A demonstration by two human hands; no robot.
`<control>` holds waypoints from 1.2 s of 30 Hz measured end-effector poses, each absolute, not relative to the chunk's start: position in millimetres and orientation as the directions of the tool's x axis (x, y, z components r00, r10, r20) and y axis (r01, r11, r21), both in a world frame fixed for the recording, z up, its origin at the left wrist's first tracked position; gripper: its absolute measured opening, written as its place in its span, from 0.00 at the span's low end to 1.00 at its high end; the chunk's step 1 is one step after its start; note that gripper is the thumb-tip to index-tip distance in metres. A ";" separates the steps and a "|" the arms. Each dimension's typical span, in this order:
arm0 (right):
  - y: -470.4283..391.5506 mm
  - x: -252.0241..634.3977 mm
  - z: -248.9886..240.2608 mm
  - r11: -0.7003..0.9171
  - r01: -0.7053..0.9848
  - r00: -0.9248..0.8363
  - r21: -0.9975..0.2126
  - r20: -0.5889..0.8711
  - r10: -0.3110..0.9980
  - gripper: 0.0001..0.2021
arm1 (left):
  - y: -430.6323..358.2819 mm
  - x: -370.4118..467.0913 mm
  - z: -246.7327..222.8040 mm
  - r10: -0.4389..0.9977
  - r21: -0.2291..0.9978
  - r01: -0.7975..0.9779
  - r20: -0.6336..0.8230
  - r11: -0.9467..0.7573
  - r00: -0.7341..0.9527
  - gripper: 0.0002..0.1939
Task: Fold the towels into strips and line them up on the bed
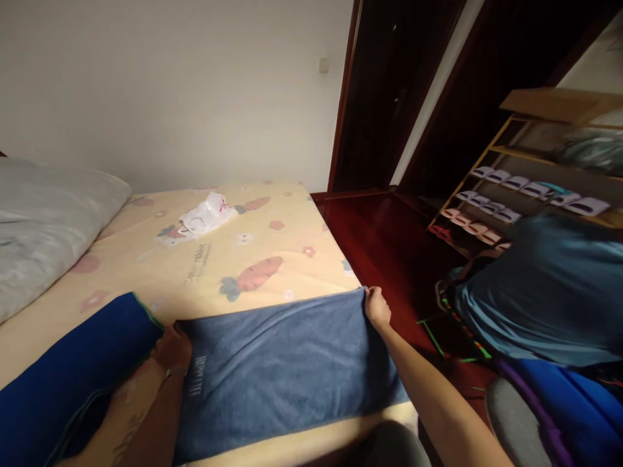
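A grey-blue towel (287, 370) with pale lettering near its left end lies spread across the near part of the bed. My left hand (172, 350) is closed on its far left corner. At the far right corner, by the bed's edge, my right hand (378, 308) pinches the cloth between thumb and fingers. Shallow creases run over the towel's upper left part. Just left of my left hand lies a darker blue cloth (82, 363) with green edging, folded over.
A crumpled white plastic bag (207, 214) lies on the yellow patterned bed sheet (302, 220). At left is a grey pillow (53, 220). Right of the bed are the dark red floor (384, 240), a slipper rack (491, 149) and a heap of blue cloth (545, 292).
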State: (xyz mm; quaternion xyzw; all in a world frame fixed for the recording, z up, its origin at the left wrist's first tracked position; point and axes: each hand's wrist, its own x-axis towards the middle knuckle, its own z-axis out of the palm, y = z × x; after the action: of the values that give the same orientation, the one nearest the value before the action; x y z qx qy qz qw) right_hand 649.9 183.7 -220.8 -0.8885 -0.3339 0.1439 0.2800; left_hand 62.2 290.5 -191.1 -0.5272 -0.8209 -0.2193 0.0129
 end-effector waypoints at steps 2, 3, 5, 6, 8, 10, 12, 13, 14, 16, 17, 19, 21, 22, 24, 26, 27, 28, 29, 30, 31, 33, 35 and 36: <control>182.6 647.1 -215.9 -0.622 0.530 0.739 -0.577 -0.046 0.672 0.23 | 289.5 63.9 -190.6 0.827 0.299 0.871 0.304 0.390 -0.474 0.26; 181.2 644.3 -213.3 -0.616 0.548 0.740 -0.566 -0.017 0.673 0.22 | 287.1 64.8 -189.8 0.814 0.282 0.876 0.338 0.391 -0.472 0.26; 176.3 633.8 -208.2 -0.551 0.642 0.691 -0.533 0.091 0.717 0.22 | 277.2 69.1 -187.3 0.809 0.273 0.905 0.415 0.327 -0.417 0.26; 172.8 625.0 -206.1 -0.477 0.717 0.622 -0.508 0.158 0.767 0.22 | 269.5 74.0 -185.9 0.825 0.265 0.929 0.441 0.257 -0.354 0.26; 164.8 598.1 -203.3 -0.243 0.862 0.386 -0.445 0.263 0.884 0.22 | 249.9 92.4 -184.2 0.891 0.219 0.976 0.440 0.014 -0.112 0.25; 158.1 558.7 -202.3 0.005 0.913 0.122 -0.408 0.285 0.951 0.23 | 228.2 123.0 -185.6 0.909 0.161 0.947 0.363 -0.278 0.205 0.24; 155.6 510.6 -202.3 0.142 0.903 -0.038 -0.406 0.253 0.967 0.24 | 209.3 160.1 -190.7 0.870 0.123 0.885 0.286 -0.450 0.403 0.25; 156.3 486.0 -202.2 0.178 0.895 -0.088 -0.409 0.230 0.969 0.25 | 202.0 177.9 -194.3 0.858 0.116 0.869 0.265 -0.482 0.440 0.26; 158.1 462.6 -201.9 0.204 0.890 -0.128 -0.407 0.205 0.970 0.26 | 196.3 193.2 -198.2 0.857 0.114 0.864 0.245 -0.491 0.454 0.26; 164.2 424.7 -201.2 0.247 0.886 -0.198 -0.393 0.161 0.967 0.27 | 189.0 212.4 -205.6 0.868 0.111 0.873 0.219 -0.476 0.445 0.27; 167.4 412.3 -200.9 0.259 0.886 -0.221 -0.384 0.141 0.965 0.27 | 186.9 215.3 -208.5 0.877 0.105 0.882 0.211 -0.460 0.433 0.28; 172.1 403.3 -201.7 0.270 0.891 -0.247 -0.364 0.110 0.963 0.28 | 184.6 208.7 -212.1 0.892 0.080 0.902 0.208 -0.425 0.402 0.29; 172.4 415.6 -204.6 0.236 0.911 -0.218 -0.338 0.092 0.972 0.28 | 184.3 190.8 -212.6 0.907 0.051 0.922 0.208 -0.383 0.365 0.30; 170.7 428.7 -206.9 0.199 0.926 -0.180 -0.321 0.086 0.980 0.28 | 184.9 179.8 -212.2 0.916 0.039 0.933 0.205 -0.359 0.344 0.31; 164.5 464.3 -212.3 0.081 0.958 -0.063 -0.275 0.074 0.995 0.29 | 188.1 157.7 -211.0 0.936 0.024 0.951 0.185 -0.308 0.298 0.32; 156.7 504.7 -217.4 -0.047 0.973 0.062 -0.226 0.060 0.996 0.29 | 193.9 137.9 -210.6 0.958 0.017 0.971 0.164 -0.240 0.234 0.32; 153.1 523.8 -219.4 -0.104 0.973 0.117 -0.204 0.051 0.992 0.29 | 197.3 129.4 -210.9 0.968 0.015 0.980 0.159 -0.197 0.193 0.32; 149.9 540.7 -221.1 -0.155 0.971 0.166 -0.184 0.042 0.985 0.30 | 200.7 122.0 -211.5 0.977 0.014 0.988 0.157 -0.151 0.147 0.32; 147.4 554.8 -222.4 -0.196 0.966 0.204 -0.169 0.032 0.978 0.30 | 203.7 115.6 -212.3 0.983 0.012 0.995 0.157 -0.103 0.100 0.33; 145.8 565.6 -223.5 -0.226 0.961 0.232 -0.157 0.024 0.972 0.30 | 206.0 110.4 -213.1 0.986 0.012 0.998 0.157 -0.058 0.056 0.33; 144.9 573.4 -224.3 -0.245 0.958 0.251 -0.148 0.018 0.968 0.31 | 207.1 106.0 -213.8 0.988 0.011 1.000 0.155 -0.021 0.019 0.34; 145.1 581.4 -225.5 -0.261 0.955 0.266 -0.139 0.016 0.964 0.31 | 205.0 99.5 -214.6 0.988 0.008 1.000 0.151 0.027 -0.028 0.35; 146.6 583.3 -225.3 -0.263 0.955 0.268 -0.136 0.018 0.963 0.31 | 196.0 93.8 -214.8 0.986 0.002 0.999 0.162 0.041 -0.040 0.35; 147.3 583.0 -224.3 -0.264 0.955 0.269 -0.137 0.015 0.963 0.31 | 188.8 90.5 -215.0 0.983 -0.003 0.999 0.176 0.043 -0.042 0.35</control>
State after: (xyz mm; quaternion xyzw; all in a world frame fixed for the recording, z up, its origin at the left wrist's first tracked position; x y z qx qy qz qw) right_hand 583.0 147.3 -224.3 -0.7942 -0.6037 0.0355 0.0590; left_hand 90.5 188.8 -215.0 -0.6891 -0.7192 -0.0599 0.0651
